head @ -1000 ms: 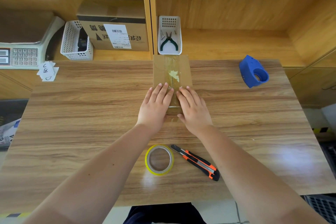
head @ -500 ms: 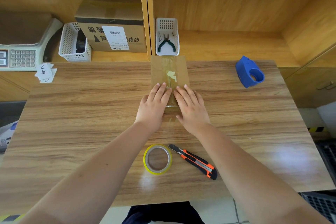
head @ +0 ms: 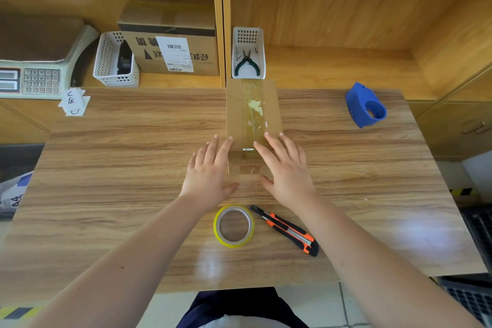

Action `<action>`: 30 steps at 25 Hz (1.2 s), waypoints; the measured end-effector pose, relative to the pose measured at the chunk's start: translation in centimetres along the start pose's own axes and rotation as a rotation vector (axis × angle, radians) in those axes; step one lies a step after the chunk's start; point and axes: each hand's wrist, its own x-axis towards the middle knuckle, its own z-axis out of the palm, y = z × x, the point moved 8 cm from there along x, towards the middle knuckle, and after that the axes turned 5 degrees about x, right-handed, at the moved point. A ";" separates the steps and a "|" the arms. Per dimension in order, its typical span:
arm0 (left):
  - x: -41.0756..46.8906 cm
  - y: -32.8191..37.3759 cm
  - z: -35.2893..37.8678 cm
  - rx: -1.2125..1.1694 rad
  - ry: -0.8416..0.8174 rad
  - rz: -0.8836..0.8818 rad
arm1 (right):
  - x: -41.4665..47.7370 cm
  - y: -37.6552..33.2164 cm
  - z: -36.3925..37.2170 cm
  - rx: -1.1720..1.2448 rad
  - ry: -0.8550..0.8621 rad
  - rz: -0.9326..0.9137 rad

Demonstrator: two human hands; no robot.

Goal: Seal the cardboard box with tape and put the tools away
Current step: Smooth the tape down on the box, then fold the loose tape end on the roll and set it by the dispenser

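— So where is the cardboard box [head: 253, 112]?
— Centre of the frame, on the wooden table [head: 106, 168], clear tape along its top seam.
— And the hands?
— The left hand [head: 210, 170] lies flat at the box's near left corner, the right hand [head: 286, 168] at its near right; fingers spread, gripping nothing.
— Tools?
— Lower centre: the yellow tape roll [head: 234, 225], with the orange utility knife [head: 286, 229] just beside it. The blue tape dispenser [head: 366, 108] sits at the upper right.
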 end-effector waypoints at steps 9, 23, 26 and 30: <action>-5.2 -2.2 5.7 -0.386 -0.242 -0.114 | -6.2 -0.8 5.0 0.272 -0.046 -0.046; -7.3 1.5 8.6 -0.248 -0.203 0.054 | -11.5 0.1 13.1 0.734 -0.440 0.529; -7.5 2.4 9.1 -0.313 -0.280 0.052 | -11.2 0.0 13.7 0.717 -0.413 0.562; -8.5 3.8 10.8 -0.654 -0.453 -0.074 | -11.1 0.3 13.6 0.743 -0.335 0.614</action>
